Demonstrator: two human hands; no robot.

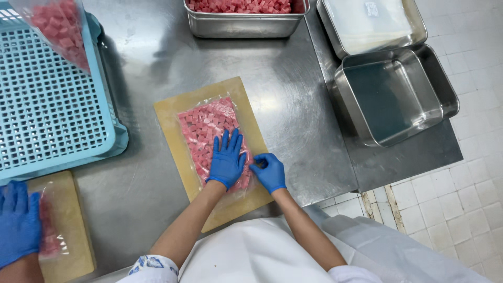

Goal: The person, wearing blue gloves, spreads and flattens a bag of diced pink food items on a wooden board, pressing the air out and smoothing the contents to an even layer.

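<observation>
The left hand (227,160), gloved in blue, is lying flat with fingers spread, pressing down on the clear bag of pink meat cubes (209,131). The right hand (269,172), also gloved, is pinching the bag's edge at its near right corner, fingers curled together. The bag is lying on a tan cutting board (173,112), which is sitting on the steel table (293,105).

Beyond the board, a steel pan of more pink cubes (243,13) is standing at the table's far edge. Left of the board, a light blue perforated crate (52,105) is resting, with another filled bag (57,26) hanging over it. Right of the board, empty steel trays (393,94) are stacked.

Another person's gloved hand (18,220) is pressing a second bag near the board's left.

Judging from the flat pressure, cubes could be squeezed toward the bag's mouth and spill if the pinched edge slips.
</observation>
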